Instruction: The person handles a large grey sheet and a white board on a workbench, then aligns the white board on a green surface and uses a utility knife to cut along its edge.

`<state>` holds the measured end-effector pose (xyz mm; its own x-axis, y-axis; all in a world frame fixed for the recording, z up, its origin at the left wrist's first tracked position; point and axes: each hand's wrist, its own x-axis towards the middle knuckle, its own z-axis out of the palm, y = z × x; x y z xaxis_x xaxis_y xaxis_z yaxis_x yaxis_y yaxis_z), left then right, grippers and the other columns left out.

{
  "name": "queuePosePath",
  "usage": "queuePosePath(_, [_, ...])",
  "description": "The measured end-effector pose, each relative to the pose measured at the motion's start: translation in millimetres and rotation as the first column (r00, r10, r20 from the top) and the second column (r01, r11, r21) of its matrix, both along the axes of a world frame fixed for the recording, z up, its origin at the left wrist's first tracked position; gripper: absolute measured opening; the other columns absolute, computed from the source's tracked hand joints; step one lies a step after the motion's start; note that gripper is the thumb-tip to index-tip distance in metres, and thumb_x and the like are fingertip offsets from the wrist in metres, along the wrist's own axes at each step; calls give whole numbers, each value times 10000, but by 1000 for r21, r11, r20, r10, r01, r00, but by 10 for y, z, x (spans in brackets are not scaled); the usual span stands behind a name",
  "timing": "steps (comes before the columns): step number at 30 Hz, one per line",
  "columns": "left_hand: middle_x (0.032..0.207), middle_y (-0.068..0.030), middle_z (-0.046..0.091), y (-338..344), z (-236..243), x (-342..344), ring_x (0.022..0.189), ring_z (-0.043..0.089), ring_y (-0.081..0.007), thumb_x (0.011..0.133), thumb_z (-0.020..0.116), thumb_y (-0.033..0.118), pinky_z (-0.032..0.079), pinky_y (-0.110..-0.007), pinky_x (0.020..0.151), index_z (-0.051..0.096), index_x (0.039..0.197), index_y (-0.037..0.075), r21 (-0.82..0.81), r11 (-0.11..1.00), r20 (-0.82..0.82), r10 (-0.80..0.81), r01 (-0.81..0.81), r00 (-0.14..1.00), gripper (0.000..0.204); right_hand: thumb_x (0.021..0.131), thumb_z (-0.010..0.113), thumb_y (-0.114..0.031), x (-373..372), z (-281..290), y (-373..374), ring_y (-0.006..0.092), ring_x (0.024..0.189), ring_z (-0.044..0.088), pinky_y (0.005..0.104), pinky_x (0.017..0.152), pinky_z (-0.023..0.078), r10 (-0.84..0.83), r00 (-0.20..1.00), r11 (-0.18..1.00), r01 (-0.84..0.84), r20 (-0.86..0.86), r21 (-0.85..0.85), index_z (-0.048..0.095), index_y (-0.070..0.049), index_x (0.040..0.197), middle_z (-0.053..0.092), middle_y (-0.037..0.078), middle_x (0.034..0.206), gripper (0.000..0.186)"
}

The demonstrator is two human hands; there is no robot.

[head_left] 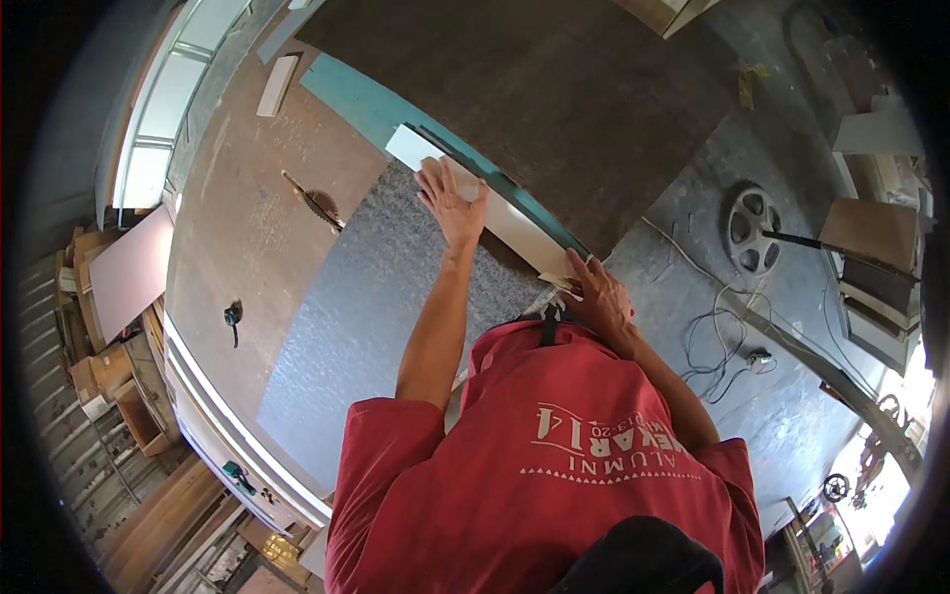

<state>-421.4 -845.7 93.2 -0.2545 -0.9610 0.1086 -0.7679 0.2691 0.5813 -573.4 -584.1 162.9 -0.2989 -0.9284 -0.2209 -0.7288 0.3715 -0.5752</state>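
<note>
White board (pixel 520 233) lies toward twelve o'clock, left hand (pixel 455 206) spread open on it, right hand (pixel 600 297) at its near end, grip unclear. Spoked wheel (pixel 755 226) and looped cable (pixel 714 327) sit near three o'clock.

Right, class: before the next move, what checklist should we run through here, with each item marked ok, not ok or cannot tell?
1. Left hand on the pale strip: ok, fingers spread over it.
2. Right hand at the strip's end nearer the body: ok, though how firmly it grips, cannot tell.
3. Pale strip flush with the teal piece: cannot tell; they lie alongside.
4. Loose pale block apart from both hands: ok.
5. Spoked wheel apart from both hands: ok, off to the right.
</note>
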Motion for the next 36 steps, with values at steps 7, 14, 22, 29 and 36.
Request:
queuePosePath(7, [1629,-346,109,-21,-18,-67,1515,71,-526,874,663,539,131,-627,1206,365,1578,212,-31,998,63,62,-60,996,832,822,787,-303,42,-1,17,369,1043,620,466,799,576,-18,1000,1000,18,12,-20,420,-150,1490,594,166,1120,778])
queuePosePath(14, [1607,-384,115,0,-26,-104,1506,92,-543,891,635,563,144,-617,1206,403,1560,194,-88,991,78,109,-102,991,798,778,831,-293,93,-9,101,371,1053,659,446,853,566,-39,999,994,38,-8,-104,469,-140,1470,607,164,1248,795])
queuePosePath(22, [1595,-392,144,-10,-16,-95,1505,104,-539,900,620,592,148,-620,1206,432,1548,195,-110,988,83,114,-104,990,783,783,815,-243,147,10,111,364,1062,562,449,808,584,-94,995,986,95,15,-136,499,-106,1409,614,128,1015,714])
queuePosePath(29, [1597,-401,114,-16,-53,-112,1505,101,-539,910,593,584,160,-620,1202,405,1560,192,-118,988,122,111,-97,986,783,765,813,-239,136,-37,104,358,1005,576,449,764,577,-132,991,979,134,24,-153,522,-119,1375,616,114,990,686])
queuePosePath(36, [1594,-416,84,-43,-94,-100,1508,81,-542,906,588,581,148,-619,1203,376,1572,185,-142,986,169,110,-86,980,803,758,815,-242,139,-46,93,356,992,583,457,772,569,-149,988,979,154,50,-134,539,-153,1349,615,102,976,658])
